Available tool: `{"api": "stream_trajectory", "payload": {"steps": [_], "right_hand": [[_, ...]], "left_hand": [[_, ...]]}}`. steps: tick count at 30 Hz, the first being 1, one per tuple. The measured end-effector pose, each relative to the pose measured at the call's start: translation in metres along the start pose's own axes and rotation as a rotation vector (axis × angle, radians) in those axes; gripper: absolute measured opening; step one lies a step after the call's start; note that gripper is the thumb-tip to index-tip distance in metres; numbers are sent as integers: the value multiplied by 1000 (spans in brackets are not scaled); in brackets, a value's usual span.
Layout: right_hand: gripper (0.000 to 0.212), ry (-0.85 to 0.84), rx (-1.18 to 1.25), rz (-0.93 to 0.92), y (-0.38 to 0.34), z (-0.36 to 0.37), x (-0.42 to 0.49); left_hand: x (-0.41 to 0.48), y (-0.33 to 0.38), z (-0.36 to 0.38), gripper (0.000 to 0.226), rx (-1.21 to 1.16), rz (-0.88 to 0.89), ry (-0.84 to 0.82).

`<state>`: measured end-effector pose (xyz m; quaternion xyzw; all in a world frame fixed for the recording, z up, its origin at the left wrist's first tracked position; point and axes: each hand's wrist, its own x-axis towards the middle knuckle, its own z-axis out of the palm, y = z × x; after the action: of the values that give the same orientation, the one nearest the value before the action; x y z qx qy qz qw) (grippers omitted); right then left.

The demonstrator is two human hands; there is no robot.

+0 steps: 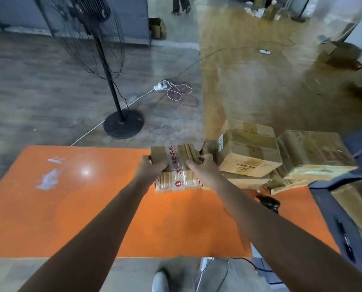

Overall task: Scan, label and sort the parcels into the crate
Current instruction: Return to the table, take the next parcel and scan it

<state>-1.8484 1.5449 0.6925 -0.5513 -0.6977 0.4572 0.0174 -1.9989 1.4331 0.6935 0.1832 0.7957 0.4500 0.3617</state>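
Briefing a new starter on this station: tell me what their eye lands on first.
The bright orange flat tabletop fills the foreground. At its far edge the left hand and right hand grip a small brown cardboard parcel bound in printed tape. Right of it lies a jumbled pile of brown cardboard boxes, and a black pedestal fan stands on the floor beyond.

Orange table (70, 207), piled parcels (249, 152), black device (268, 204)

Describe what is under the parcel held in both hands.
The orange table lies under the parcel, gripped by left hand and right hand. The spot beneath is covered, so contact cannot be told.
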Motion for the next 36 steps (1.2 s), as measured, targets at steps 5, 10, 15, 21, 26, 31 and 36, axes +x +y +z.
{"api": "stream_trajectory", "payload": {"steps": [5, 10, 15, 21, 26, 31, 36], "right_hand": [[106, -95, 53, -41, 19, 0, -11], [98, -165, 119, -94, 37, -16, -40], [55, -184, 242, -62, 65, -34, -63], [36, -171, 291, -43, 94, -40, -79], [49, -146, 242, -25, 107, -46, -88], [51, -133, 222, 6, 110, -48, -92], [46, -6, 247, 41, 110, -40, -93]], "left_hand": [[-33, -13, 0, 38, -14, 6, -13], [-74, -20, 9, 57, -42, -47, -52], [-113, -32, 37, 74, 65, -71, -39], [-135, -45, 61, 90, -12, -195, 3], [-135, -41, 70, 76, 57, -197, -68], [-128, -36, 74, 39, 14, -186, -145], [-118, -39, 66, 36, 7, -148, -190]]}}
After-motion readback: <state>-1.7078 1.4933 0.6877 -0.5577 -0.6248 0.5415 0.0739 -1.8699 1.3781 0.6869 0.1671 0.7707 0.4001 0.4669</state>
